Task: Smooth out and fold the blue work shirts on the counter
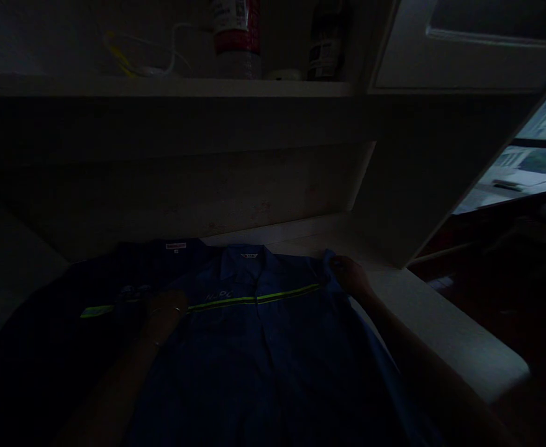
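Observation:
A blue work shirt (273, 335) with a yellow-green stripe across its chest lies spread on the white desk, collar toward the wall. My right hand (351, 275) pinches the shirt near its right shoulder and sleeve. At the shirt's left side is my left hand (165, 308), wearing a ring, its fingers bent on the cloth; the dim light hides what they grip. Under and beside it on the left lies a darker navy work jacket (68, 335), with a pale label at the collar and a short yellow-green stripe.
Above the desk (450, 329) runs a shelf (174, 87) holding a red and white bottle (236, 37), a dark bottle (326, 46) and a white cord (172, 53). A cabinet door (407, 56) is at upper right. Beyond the desk's right end are a window (519, 149) and dark floor.

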Motion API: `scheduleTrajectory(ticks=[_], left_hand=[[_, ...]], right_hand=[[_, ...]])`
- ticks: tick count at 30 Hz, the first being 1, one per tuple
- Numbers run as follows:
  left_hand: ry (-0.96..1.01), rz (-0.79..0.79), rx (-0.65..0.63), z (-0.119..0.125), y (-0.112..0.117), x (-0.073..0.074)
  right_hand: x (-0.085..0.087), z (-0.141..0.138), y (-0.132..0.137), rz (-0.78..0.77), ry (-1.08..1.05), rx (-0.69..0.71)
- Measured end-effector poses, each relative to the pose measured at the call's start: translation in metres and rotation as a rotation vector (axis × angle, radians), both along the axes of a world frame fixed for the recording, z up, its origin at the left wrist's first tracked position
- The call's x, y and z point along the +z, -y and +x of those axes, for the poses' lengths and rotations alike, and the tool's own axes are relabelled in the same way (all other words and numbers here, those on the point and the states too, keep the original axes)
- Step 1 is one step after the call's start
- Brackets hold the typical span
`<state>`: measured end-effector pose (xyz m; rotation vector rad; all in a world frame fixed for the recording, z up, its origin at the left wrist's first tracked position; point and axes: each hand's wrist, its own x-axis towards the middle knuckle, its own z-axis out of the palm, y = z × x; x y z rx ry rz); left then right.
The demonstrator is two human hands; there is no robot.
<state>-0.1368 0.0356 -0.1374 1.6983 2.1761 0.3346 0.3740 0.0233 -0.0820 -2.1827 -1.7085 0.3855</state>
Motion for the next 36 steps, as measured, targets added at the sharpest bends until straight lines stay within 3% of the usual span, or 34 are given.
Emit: scheduleTrajectory(ticks=[2, 5, 9, 14, 16, 18, 21, 24, 27, 31, 36], left_hand=[[-0.079, 0.059, -0.068, 0.006, -0.003, -0.009], [-0.257, 0.125, -0.155, 0.008, 0.001, -0.024], [-0.381, 0.088, -0.099, 0.006, 0.012, -0.039], [-0.375, 0.052, -0.058, 0.011, 0.017, -0.037], [-0.386, 0.027, -0.049, 0.014, 0.017, -0.034], [-0.396, 0.004, -0.034, 0.017, 0.018, -0.031], [-0.412, 0.015, -0.027, 0.019, 0.021, -0.028], [-0.405, 0.032, 0.032, 0.02, 0.025, -0.027], [-0.36, 0.019, 0.112, 0.02, 0.027, -0.027], [-0.32, -0.005, 0.151, 0.02, 0.026, -0.027], [-0.379, 0.019, 0.074, 0.0, 0.034, -0.026]], right_hand=[[-0.006, 0.021, -0.034, -0.074, 0.083, -0.164], [-0.024, 0.048, -0.048, -0.209, 0.137, -0.249], [-0.043, 0.073, -0.029, -0.321, 0.185, -0.242], [-0.044, 0.094, -0.002, -0.389, 0.245, -0.268], [-0.038, 0.09, -0.001, -0.293, 0.334, -0.262], [-0.033, 0.077, -0.008, -0.089, 0.429, -0.216], [-0.037, 0.047, -0.026, 0.153, 0.434, 0.01], [-0.06, 0.025, -0.041, 0.063, 0.446, 0.259], [-0.09, 0.025, -0.048, -0.097, 0.519, 0.355], [-0.108, 0.037, -0.053, -0.124, 0.526, 0.259], [-0.099, 0.052, -0.047, -0.111, 0.456, 0.143]])
